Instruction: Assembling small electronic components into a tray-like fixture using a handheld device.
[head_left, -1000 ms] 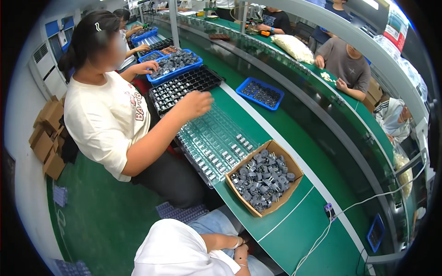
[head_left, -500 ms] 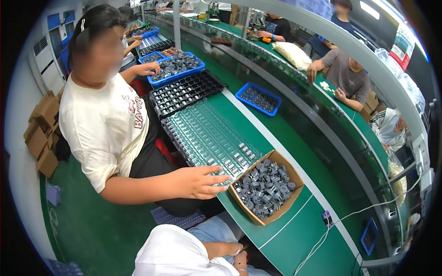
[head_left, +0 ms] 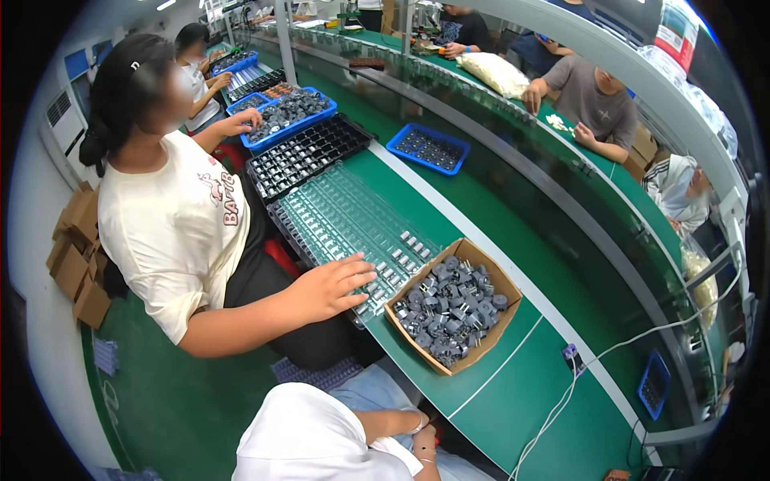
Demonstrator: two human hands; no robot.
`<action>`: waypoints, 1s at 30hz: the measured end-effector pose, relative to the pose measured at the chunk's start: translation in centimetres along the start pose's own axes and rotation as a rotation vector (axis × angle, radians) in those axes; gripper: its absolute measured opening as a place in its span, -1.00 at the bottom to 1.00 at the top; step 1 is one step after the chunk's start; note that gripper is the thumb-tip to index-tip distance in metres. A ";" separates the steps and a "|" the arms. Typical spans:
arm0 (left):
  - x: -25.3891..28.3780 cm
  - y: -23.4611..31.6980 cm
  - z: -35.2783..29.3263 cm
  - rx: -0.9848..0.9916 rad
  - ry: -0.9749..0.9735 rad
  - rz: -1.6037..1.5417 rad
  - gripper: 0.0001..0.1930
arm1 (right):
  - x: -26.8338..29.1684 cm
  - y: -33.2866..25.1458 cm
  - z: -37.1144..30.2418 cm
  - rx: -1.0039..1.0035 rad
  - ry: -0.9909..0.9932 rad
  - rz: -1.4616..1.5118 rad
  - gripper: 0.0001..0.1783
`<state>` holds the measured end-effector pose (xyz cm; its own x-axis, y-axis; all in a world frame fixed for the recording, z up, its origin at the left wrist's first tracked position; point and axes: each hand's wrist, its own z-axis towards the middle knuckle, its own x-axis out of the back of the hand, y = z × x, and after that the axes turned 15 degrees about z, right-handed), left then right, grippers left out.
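Observation:
My left hand [head_left: 422,418] and my right hand [head_left: 425,440] rest together low in my lap, beside the near edge of the green worktable [head_left: 489,413]. A light band circles each wrist. My fingers are mostly hidden, and nothing held is visible. Nearest on the table stands an open cardboard box [head_left: 499,329] full of grey round plug-like parts with metal pins [head_left: 449,309]. Beyond it lies a clear plastic tray [head_left: 345,196], with small metallic pieces in several slots. A co-worker's spread hand [head_left: 333,287] hovers at this tray's near end; their other hand [head_left: 245,122] touches parts in a blue bin [head_left: 293,128].
A black compartment tray [head_left: 309,156] lies beyond the clear one. On the belt sit a blue tray [head_left: 429,150] and another blue tray [head_left: 654,385]. White cables [head_left: 561,401] run from a purple-topped device [head_left: 571,353]. Other people work across the line.
The view has shifted slightly, so the scene sits a little further left. The co-worker's near hand has moved slightly along the clear tray. My hands stay in my lap.

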<state>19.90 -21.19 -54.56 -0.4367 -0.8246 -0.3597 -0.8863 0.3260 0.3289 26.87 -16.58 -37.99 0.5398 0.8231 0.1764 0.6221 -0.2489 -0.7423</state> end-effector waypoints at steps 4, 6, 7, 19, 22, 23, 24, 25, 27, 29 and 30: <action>2.4 -2.8 0.0 0.051 0.027 -0.056 -0.71 | -1.8 -6.5 -5.8 -0.035 -0.265 -0.177 -0.76; 0.7 -0.7 -0.7 0.037 -0.006 0.000 -0.71 | 0.4 -1.6 -0.4 0.075 -0.116 -0.136 -0.70; 2.3 -1.2 -0.6 0.051 0.017 -0.021 -0.71 | -0.5 -2.7 -1.9 0.062 -0.140 -0.136 -0.70; 2.1 -1.6 1.1 0.093 0.071 -0.148 -0.71 | -1.1 -4.6 -4.5 0.270 -0.277 -0.151 -0.76; 1.9 -1.3 1.2 0.101 0.073 -0.162 -0.71 | -1.1 -5.6 -5.2 0.224 -0.236 -0.220 -0.76; 1.2 -0.2 1.0 0.096 0.063 -0.148 -0.71 | -0.3 -4.0 -3.3 0.254 -0.243 -0.131 -0.76; 0.9 0.3 0.9 0.091 0.064 -0.148 -0.71 | 0.1 -2.5 -1.9 0.280 -0.266 -0.046 -0.76; 1.2 0.1 0.9 0.094 0.070 -0.162 -0.71 | 0.0 -2.0 -1.6 0.278 -0.274 -0.050 -0.76; 1.0 0.1 0.8 0.086 0.073 -0.169 -0.71 | 0.3 -1.4 -1.1 0.339 -0.277 -0.052 -0.76; 0.9 0.2 0.8 0.072 0.081 -0.187 -0.70 | 0.6 -1.6 -0.9 0.330 -0.271 -0.128 -0.77; 1.0 0.1 1.0 0.065 0.086 -0.198 -0.70 | 0.5 -1.9 -1.1 0.319 -0.266 -0.205 -0.77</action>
<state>19.22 -21.51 -55.72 -0.2409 -0.9109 -0.3351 -0.9628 0.1807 0.2010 26.57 -16.22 -35.77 0.2337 0.9518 0.1986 0.4728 0.0672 -0.8786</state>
